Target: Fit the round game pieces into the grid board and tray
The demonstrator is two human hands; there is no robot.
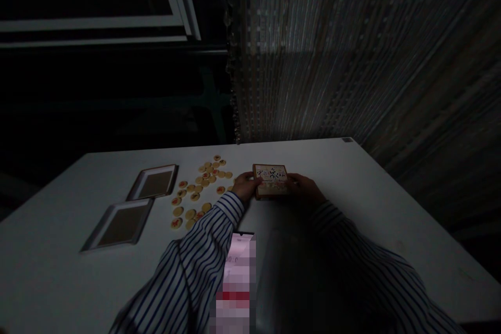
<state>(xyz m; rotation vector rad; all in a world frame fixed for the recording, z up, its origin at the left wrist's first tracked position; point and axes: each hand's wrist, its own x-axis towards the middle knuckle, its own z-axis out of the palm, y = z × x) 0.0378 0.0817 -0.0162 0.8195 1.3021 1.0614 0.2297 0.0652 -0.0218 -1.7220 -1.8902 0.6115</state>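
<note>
A Chinese chess box (271, 182) with printed characters on its lid lies face up on the white table, between both hands. My left hand (246, 186) grips its left side, thumb on the lid's edge. From the right, my right hand (305, 188) closes on the opposite side, its fingers partly in shadow. Round wooden Chinese chess pieces (199, 180) are scattered left of the box, several bearing red or dark characters. My left sleeve covers part of the nearest pieces.
Two shallow open trays or box halves (155, 181) lie at the left, one nearer than the other. A lit phone (238, 271), partly blurred out, rests close to me by my left forearm. Behind the white table (376, 188) hangs a string curtain (313, 52).
</note>
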